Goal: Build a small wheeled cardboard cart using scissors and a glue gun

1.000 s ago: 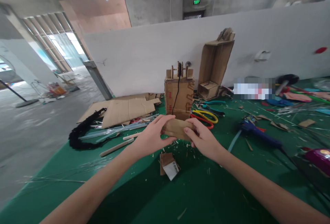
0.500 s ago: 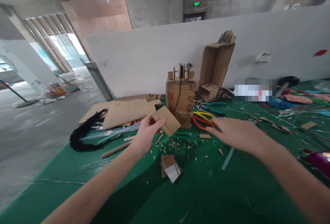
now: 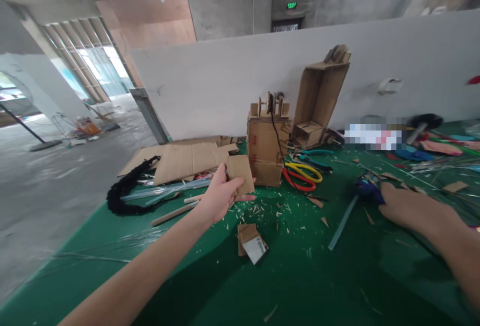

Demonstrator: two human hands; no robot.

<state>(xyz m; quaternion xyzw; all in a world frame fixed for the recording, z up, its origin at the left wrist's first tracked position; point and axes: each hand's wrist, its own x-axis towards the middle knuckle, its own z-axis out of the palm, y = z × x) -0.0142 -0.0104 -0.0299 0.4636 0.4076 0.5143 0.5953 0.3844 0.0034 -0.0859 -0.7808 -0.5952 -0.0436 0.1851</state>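
Observation:
My left hand (image 3: 219, 193) pinches a small rectangular piece of cardboard (image 3: 241, 172) between thumb and fingers, in front of a cardboard box (image 3: 268, 148) topped with a spool and black cord. Over on the right, my right hand (image 3: 401, 203) closes around a dark purple tool that looks like a hot glue gun (image 3: 369, 189), blurred by motion. A translucent stick (image 3: 343, 223) reaches from it toward the near side. Folded cardboard scraps (image 3: 252, 242) lie below my left hand. Pliers with red and yellow handles (image 3: 303, 175) rest right of the box.
A tall open cardboard box (image 3: 318, 101) leans by the white partition (image 3: 210, 86). Flat cardboard sheets (image 3: 191, 161), a fuzzy black strip (image 3: 122, 191) and wooden sticks (image 3: 174, 214) lie left on the green table (image 3: 300, 286). Small shavings are scattered mid-table.
My right hand has moved right, away from the plier handles, and now grips the purple tool. The cardboard piece in my left hand has turned more upright. The view has shifted slightly.

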